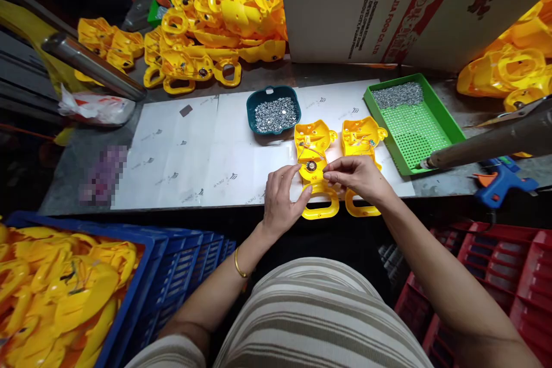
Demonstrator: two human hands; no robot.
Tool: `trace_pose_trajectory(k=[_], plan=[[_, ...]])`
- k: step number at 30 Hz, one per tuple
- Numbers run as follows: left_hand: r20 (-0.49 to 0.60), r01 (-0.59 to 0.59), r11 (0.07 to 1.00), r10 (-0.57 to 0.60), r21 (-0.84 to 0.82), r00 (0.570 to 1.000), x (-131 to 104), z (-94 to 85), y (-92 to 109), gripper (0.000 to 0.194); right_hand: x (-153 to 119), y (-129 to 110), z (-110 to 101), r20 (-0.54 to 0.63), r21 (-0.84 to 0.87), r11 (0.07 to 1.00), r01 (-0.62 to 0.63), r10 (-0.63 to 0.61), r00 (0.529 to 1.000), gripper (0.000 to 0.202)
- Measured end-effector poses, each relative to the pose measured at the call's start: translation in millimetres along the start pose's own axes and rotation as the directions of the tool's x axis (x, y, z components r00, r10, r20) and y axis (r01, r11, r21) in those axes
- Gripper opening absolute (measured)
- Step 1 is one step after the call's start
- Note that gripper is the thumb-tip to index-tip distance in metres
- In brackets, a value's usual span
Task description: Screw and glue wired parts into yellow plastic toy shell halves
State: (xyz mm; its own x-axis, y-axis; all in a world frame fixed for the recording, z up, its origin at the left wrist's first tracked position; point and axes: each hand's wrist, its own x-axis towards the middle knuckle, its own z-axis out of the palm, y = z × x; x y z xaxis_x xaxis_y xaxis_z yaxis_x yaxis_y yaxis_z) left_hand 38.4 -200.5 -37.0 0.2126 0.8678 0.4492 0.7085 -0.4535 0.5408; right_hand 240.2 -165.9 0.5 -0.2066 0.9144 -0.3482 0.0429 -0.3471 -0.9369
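A yellow plastic shell half (pixel 314 135) with a ring handle lies hollow side up in front of me. It has a round speaker-like metal part (pixel 311 166) and a thin wire (pixel 318 152) inside. My left hand (pixel 281 195) grips the shell's left side, thumb by the handle and index finger at the edge. At the shell's right side, my right hand (pixel 356 177) has thumb and index finger pinched at what looks like the wire's end; the tips hide the exact spot. A second yellow shell half (pixel 359 133) lies just right, partly behind my right hand.
Small screws fill a dark green tray (pixel 252 109); more lie in a bright green basket (pixel 435 121). A blue glue gun (pixel 502 181) sits right, near a metal post (pixel 487 144). Yellow shells pile up behind, below a carton (pixel 336 11), and in a blue crate (pixel 146 264). A red crate (pixel 495 276) stands low right.
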Motion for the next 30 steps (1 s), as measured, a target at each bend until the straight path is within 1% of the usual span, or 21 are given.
trace_pose_trajectory(k=[2,4,6,9,11,13,15,18,22,25,27,28,30], plan=[[0.057,0.051,0.998,-0.052,0.028,0.997,-10,2.0,0,0.05,-4,5,0,0.056,-0.003,1.0,0.005,-0.005,0.998,0.043],[0.097,0.088,0.994,-0.093,0.058,0.991,-17,5.1,1,0.053,-6,10,0,0.081,-0.024,0.999,0.035,-0.033,0.996,0.04],[0.131,0.111,0.99,-0.123,0.092,0.984,-20,7.6,2,0.057,-6,14,0,0.076,-0.088,0.994,0.066,-0.059,0.995,0.038],[0.18,0.156,0.982,-0.173,0.109,0.968,-19,8.7,4,0.062,-4,21,1,0.008,-0.281,0.951,0.128,-0.131,0.991,0.029],[0.201,0.185,0.979,-0.2,0.087,0.959,-17,8.2,5,0.063,-3,24,3,-0.041,-0.425,0.885,0.191,-0.23,0.972,0.021],[0.211,0.201,0.978,-0.209,0.059,0.955,-16,7.6,6,0.061,-1,27,6,-0.055,-0.545,0.804,0.238,-0.318,0.946,0.015],[0.212,0.203,0.979,-0.205,0.033,0.956,-16,7.3,6,0.058,0,28,9,-0.04,-0.633,0.729,0.262,-0.369,0.929,0.013],[0.209,0.2,0.98,-0.196,0.003,0.958,-17,7.3,6,0.056,0,30,12,-0.008,-0.724,0.632,0.277,-0.41,0.912,0.013],[0.207,0.196,0.98,-0.189,-0.016,0.96,-18,8.2,5,0.056,-2,30,17,0.02,-0.829,0.501,0.247,-0.415,0.91,0.016],[0.184,0.19,0.981,-0.179,-0.046,0.967,-18,9.3,3,0.054,-3,31,25,0.024,-0.922,0.34,0.183,-0.423,0.906,0.02],[0.172,0.192,0.98,-0.18,-0.059,0.968,-17,10.0,3,0.053,-4,34,31,0.021,-0.961,0.237,0.142,-0.45,0.893,0.023],[0.171,0.195,0.979,-0.182,-0.061,0.968,-17,10.4,2,0.052,-5,36,33,0.024,-0.971,0.199,0.131,-0.466,0.884,0.025],[0.169,0.203,0.977,-0.19,-0.064,0.967,-17,10.9,1,0.052,-8,39,34,0.057,-0.978,0.148,0.148,-0.491,0.869,0.028]])
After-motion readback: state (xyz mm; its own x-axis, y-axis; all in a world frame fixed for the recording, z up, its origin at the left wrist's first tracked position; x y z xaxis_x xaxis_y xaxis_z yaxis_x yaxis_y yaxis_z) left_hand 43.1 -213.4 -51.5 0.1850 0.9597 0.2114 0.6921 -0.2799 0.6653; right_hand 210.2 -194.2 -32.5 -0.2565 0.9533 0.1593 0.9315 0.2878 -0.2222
